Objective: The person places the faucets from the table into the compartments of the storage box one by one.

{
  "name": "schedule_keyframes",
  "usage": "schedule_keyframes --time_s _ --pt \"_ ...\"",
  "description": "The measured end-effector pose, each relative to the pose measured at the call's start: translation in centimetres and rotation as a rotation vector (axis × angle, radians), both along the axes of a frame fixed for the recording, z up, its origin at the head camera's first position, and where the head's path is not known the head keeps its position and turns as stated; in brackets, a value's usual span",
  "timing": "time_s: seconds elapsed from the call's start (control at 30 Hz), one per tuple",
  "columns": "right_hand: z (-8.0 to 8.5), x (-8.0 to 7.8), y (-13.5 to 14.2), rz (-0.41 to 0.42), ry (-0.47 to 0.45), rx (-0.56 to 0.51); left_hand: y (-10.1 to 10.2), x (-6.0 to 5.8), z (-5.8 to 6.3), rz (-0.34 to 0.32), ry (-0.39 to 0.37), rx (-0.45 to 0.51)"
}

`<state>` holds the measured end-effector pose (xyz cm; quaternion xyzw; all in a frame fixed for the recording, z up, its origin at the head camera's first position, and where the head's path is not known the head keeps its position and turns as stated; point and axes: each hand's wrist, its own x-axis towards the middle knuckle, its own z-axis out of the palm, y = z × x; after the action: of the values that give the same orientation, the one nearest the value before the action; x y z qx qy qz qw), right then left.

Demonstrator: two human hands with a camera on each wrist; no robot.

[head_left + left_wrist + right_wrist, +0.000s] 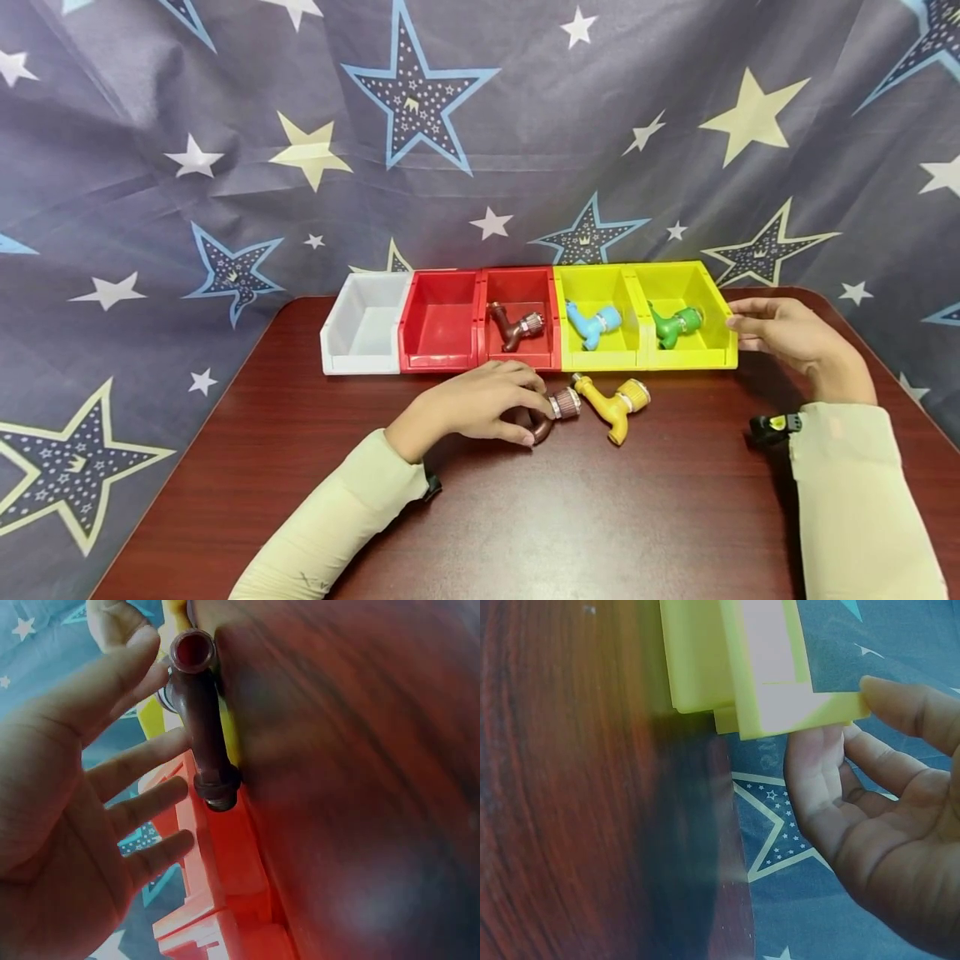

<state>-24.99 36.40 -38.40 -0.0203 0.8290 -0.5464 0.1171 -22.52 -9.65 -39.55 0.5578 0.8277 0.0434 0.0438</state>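
Observation:
My left hand (487, 402) is over a brown tap (566, 403) lying on the table, its fingertips right at the tap. In the left wrist view the fingers are spread and nearly straight beside this brown tap (204, 724), whose round spout mouth faces the camera. At the right end of the bin row, my right hand (798, 337) pinches the outer edge of the end yellow bin (693, 358). The right wrist view shows the thumb (889, 701) on one side of that yellow bin's edge (810, 712), fingers on the other. A yellow tap (617, 408) lies right of the brown one.
A white bin (362, 364) and a red bin (438, 362) hold nothing. Another red bin (525, 287) has a brown tap (516, 327), a yellow bin (600, 360) a blue tap (594, 323), and the end bin a green tap (675, 327). A star-patterned cloth (247, 225) hangs behind.

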Motion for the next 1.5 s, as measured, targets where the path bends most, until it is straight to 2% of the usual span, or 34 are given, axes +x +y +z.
schedule_keyframes --time_s 0.3,0.53,0.83,1.1,1.3,1.5 --pt "-0.1 -0.1 0.1 -0.009 -0.007 -0.012 0.3 0.8 0.1 0.032 -0.028 -0.081" --pt "-0.2 0.1 0.1 0.0 -0.01 -0.033 0.2 1.2 -0.1 0.049 0.012 -0.086" --pt "-0.4 0.0 0.1 -0.009 -0.002 -0.031 0.3 1.4 0.0 0.077 -0.036 -0.096" --pt "-0.4 0.1 0.1 -0.004 -0.003 -0.047 0.3 1.6 0.1 0.074 -0.013 -0.115" --pt "-0.5 0.0 0.1 0.0 -0.006 -0.05 0.3 1.8 0.7 0.069 0.0 -0.106" --pt "-0.4 0.1 0.1 0.002 -0.005 -0.024 -0.2 1.8 1.8 0.076 0.061 -0.061"
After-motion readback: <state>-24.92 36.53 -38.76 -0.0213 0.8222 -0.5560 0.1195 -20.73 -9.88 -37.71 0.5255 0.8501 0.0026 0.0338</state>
